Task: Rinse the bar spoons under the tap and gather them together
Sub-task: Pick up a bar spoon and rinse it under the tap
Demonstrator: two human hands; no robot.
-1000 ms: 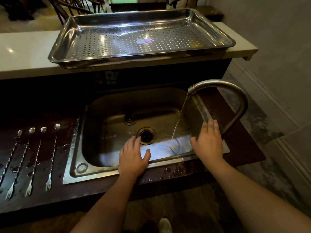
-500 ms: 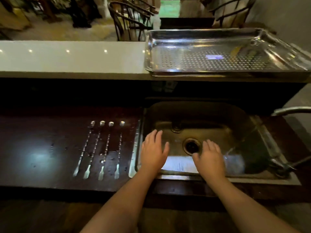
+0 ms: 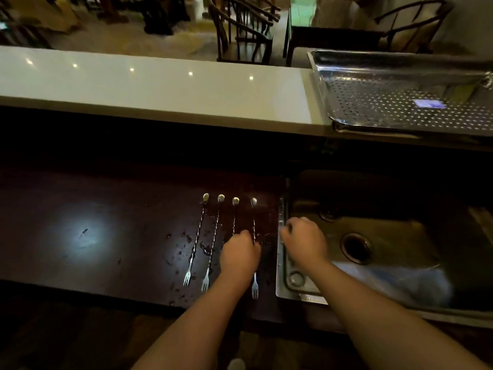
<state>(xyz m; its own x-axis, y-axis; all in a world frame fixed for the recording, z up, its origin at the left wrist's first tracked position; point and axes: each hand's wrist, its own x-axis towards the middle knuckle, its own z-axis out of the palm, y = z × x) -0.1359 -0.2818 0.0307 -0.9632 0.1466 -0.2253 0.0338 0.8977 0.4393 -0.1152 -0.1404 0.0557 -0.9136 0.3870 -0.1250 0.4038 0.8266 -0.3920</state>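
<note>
Several bar spoons lie side by side on the dark wet counter (image 3: 106, 236) left of the sink (image 3: 281, 279), bowls away from me and fork ends toward me. The leftmost spoon (image 3: 196, 243) and the second one (image 3: 215, 236) lie untouched. My left hand (image 3: 240, 253) sits knuckles-up on the third spoon (image 3: 234, 216), its fingers curled down round the stem, and it hides that spoon's lower half. The rightmost spoon (image 3: 253, 217) runs along the hand's right side. My right hand (image 3: 304, 241) hovers over the sink's left rim, fingers loosely curled, holding nothing.
The steel sink has a drain (image 3: 356, 247) and a pale wet patch at its near side. A perforated steel tray (image 3: 400, 113) sits on the white upper counter (image 3: 160, 89) at the back right. Water drops dot the counter around the spoons. Chairs stand beyond.
My view swung left, away from the tap. Both hands left the sink's front edge and moved left; the left hand came down on the spoons and the right reached the sink's left rim.
</note>
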